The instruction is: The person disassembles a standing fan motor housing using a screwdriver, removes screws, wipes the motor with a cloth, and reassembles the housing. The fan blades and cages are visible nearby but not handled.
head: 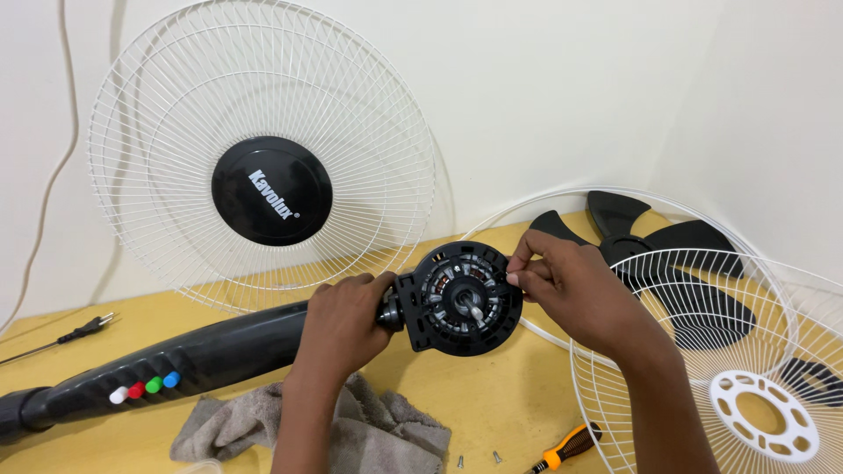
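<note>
Between wire guards (263, 158), left hand (344, 318) clamps motor (461, 298), right hand (571, 285) pinching its rim.

Bare yellow tabletop (492, 404) lies open below the round black motor housing (464, 298), broken only by two small screws (479, 458) and an orange-handled screwdriver (566, 448). The crumpled grey cloth (369, 426) and the long black fan body (176, 364) block the left side. A white wire guard (263, 79) leaning on the wall closes the back; another white wire guard (702, 351) and the black fan blade (667, 254) crowd the right.
</note>
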